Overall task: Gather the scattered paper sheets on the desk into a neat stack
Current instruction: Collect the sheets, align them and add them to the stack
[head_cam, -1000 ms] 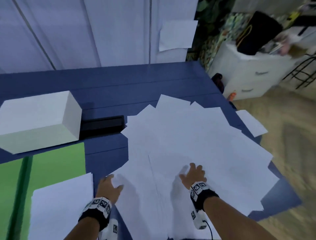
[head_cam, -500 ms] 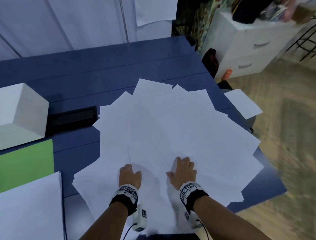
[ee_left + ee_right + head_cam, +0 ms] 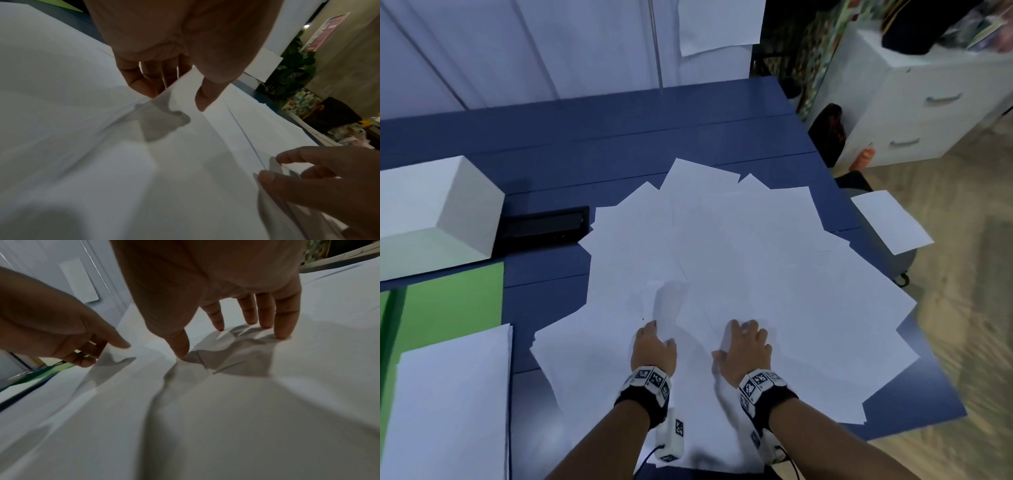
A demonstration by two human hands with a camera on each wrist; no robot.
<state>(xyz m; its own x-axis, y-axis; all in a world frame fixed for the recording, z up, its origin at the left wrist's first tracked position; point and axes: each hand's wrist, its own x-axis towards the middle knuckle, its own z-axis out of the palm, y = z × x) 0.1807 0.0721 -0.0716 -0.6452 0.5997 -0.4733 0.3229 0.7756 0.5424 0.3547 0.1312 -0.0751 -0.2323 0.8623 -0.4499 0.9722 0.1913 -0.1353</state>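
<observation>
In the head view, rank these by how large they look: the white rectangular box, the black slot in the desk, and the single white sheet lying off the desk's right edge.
1. White rectangular box, clearly largest, though cropped at the left edge.
2. Single white sheet beyond the desk's right edge.
3. Black slot in the blue desk; close to the sheet in area, so this ranking is unsure.

Scattered paper sheets (image 3: pixel 739 267): many, overlapping, uncountable. One neat paper stack (image 3: pixel 448 404) at 8 o'clock. One white box (image 3: pixel 431 219), one green mat (image 3: pixel 452 298).

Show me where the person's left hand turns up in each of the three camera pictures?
Head: left hand low centre, on the spread paper sheets.
Left wrist: top centre, pinching a raised sheet edge.
Right wrist: left edge.
Shared landmark: the right hand alongside it.
</observation>
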